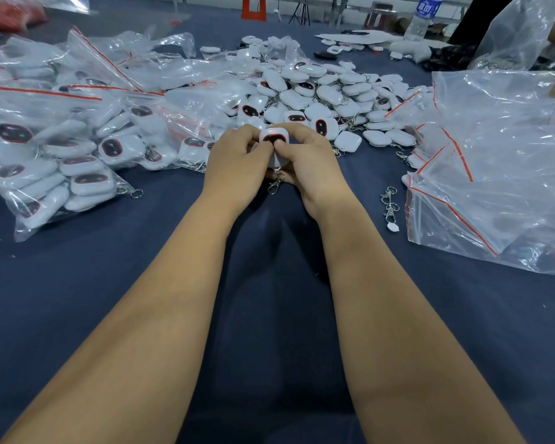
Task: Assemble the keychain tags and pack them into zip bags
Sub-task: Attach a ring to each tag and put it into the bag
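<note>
Both my hands meet over the middle of the dark blue table. Together they hold one white keychain tag (273,136) with a dark oval face ringed in red. My left hand (234,161) grips its left side and my right hand (305,158) pinches its right side, thumb on the face. A metal clasp (275,184) hangs from the tag below my fingers. Just behind my hands lies a loose heap of white tags (318,91). Filled zip bags (61,161) of tags lie to the left.
Empty clear zip bags with red seals (494,187) are piled at the right. Two loose metal clasps (390,203) lie by them. At the back stand a water bottle (425,14), white parts and an orange stool (253,8). Dark blue tablecloth (109,299) shows in front.
</note>
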